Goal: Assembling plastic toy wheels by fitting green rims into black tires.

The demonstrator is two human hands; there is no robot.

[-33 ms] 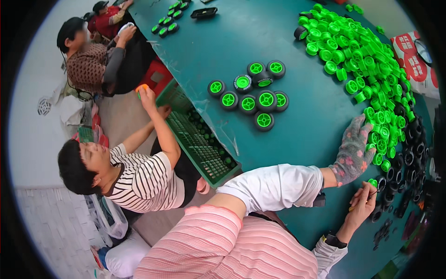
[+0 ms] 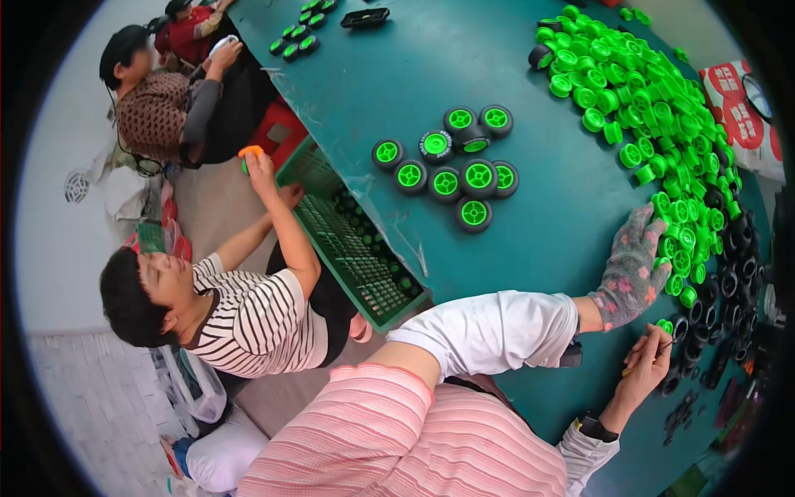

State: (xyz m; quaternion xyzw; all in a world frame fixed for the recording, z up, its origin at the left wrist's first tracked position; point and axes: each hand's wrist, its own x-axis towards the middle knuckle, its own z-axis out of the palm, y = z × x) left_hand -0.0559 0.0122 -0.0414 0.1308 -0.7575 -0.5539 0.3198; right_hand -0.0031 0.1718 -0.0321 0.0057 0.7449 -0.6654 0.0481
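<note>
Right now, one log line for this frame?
left hand: gloved, on green hub pile | right hand: pinching green hub | black tyres alongside | finished wheels mid-table

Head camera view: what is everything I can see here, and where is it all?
table: one, teal, fills the middle.
assembled wheels: about nine, black tyres with green hubs, clustered mid-table; a few more at the far edge.
green hubs: a large heap, bright green, right side.
black tyres: many, black, right edge by the heap.
crate: one, green, beside the table's left edge.
co-workers: at least two, seated left.
left hand: patterned grey glove, resting on the hubs.
right hand: bare, pinching a small green piece.
</note>
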